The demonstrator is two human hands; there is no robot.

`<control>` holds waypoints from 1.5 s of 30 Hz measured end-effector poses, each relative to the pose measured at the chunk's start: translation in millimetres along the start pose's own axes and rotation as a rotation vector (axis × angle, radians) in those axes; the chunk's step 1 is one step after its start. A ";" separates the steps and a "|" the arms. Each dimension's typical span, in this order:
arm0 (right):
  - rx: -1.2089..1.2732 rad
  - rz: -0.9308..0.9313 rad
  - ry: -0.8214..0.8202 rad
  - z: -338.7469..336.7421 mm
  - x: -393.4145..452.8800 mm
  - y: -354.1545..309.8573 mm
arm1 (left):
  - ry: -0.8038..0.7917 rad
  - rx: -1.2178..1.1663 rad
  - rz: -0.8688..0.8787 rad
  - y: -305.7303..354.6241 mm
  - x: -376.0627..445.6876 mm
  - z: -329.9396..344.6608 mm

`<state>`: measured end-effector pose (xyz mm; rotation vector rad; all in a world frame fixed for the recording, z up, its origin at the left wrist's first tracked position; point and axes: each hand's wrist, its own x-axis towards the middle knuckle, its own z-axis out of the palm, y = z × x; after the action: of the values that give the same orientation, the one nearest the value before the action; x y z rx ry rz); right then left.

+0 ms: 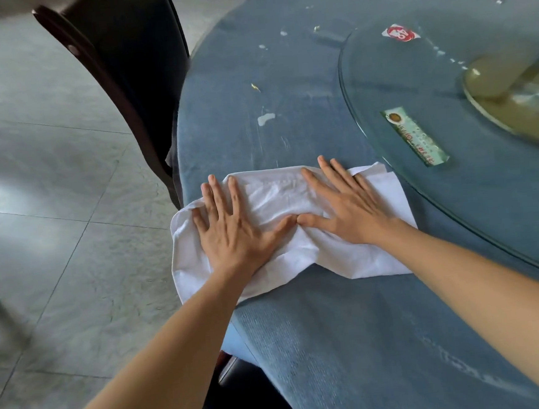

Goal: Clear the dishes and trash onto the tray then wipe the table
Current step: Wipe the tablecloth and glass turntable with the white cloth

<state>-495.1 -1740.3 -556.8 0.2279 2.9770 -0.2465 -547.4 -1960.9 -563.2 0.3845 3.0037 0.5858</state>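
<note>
- The cloth [292, 228] lay flat on the tabletop [336, 328] at its near left edge, with its left end overhanging the rim a little; its long axis ran left to right across the view.
- Both hands pressed down on it side by side: the left hand [235, 236] on the left half, the right hand [349, 211] on the right half, thumb tips touching or nearly so at the middle.
- Neither grip was closed on anything. The fingers of each hand were straight and spread, palms flat on the cloth, so it was held by pressure alone.
- Both forearms reached forward from the bottom of the view, wrists low, fingers pointing away from the person toward the far side.
- The mess still to wipe lay beyond the fingertips: a pale smear [266, 119] straight ahead, a yellow scrap [255, 87] past it, and white crumbs [283, 32] farther off. The left hand looked the nearer to that line.
- To the right, a glass turntable [380, 76] overlapped the tabletop, with a red sticker [401, 33] and a green label [416, 136] showing on or under it. The cloth's right corner lay just beside its rim.
- No dishes or tray showed in view, so I judged the clearing done and the wiping under way; a forward push seemed the likely stroke.
- A dark chair [122, 70] stood at the left edge.
</note>
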 end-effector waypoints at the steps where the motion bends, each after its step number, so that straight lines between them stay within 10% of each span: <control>1: -0.001 0.009 0.002 -1.2 7.7 -2.7 | 0.000 -0.010 0.008 -2.4 9.3 -1.1; 19: 0.052 0.095 0.182 3.0 51.5 -10.7 | 0.077 -0.078 0.231 -14.4 76.1 0.1; 30: 0.148 0.056 0.612 19.6 19.8 -7.9 | 0.122 -0.081 0.169 -5.4 35.8 2.8; 45: 0.285 0.136 0.390 6.9 -53.5 -93.5 | -0.285 -0.226 0.301 -10.1 -6.3 -52.1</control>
<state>-457.0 -1840.0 -541.0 0.5693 3.2757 -0.6823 -549.1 -1990.5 -518.6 0.8328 2.5922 0.8041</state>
